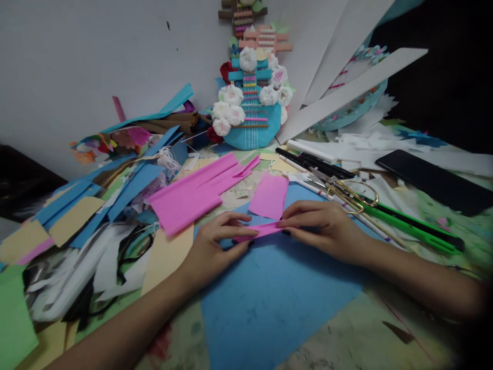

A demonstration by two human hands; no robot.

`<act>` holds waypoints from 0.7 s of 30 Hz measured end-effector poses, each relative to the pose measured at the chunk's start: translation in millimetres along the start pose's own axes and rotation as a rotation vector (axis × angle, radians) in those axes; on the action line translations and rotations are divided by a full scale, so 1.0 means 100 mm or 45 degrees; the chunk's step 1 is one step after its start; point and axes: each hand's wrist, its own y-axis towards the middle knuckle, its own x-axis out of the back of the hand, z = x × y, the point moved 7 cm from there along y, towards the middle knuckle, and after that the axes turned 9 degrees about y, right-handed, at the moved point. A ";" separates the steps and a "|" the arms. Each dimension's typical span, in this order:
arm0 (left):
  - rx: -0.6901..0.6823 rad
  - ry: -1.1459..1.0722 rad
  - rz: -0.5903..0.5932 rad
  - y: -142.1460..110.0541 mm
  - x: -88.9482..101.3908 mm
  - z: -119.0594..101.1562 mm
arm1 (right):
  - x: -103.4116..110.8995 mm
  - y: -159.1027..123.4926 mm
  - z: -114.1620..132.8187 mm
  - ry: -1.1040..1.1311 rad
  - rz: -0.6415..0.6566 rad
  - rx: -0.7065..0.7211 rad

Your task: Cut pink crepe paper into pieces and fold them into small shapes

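Observation:
A narrow folded strip of pink paper is stretched between my two hands, just above a blue sheet. My left hand pinches its left end between thumb and fingers. At the right end, my right hand grips it with thumb and forefinger. Behind the strip lies a small pink paper rectangle. A larger folded piece of pink paper rests to the left, beyond my left hand.
Gold-handled scissors, a green cutter knife, black pens and a dark phone lie at right. Paper scraps crowd the left. A blue guitar-shaped craft with white flowers leans on the wall behind.

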 end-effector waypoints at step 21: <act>-0.158 -0.140 -0.328 -0.10 0.20 -0.10 | 0.10 -0.02 0.11 0.214 -0.203 -0.020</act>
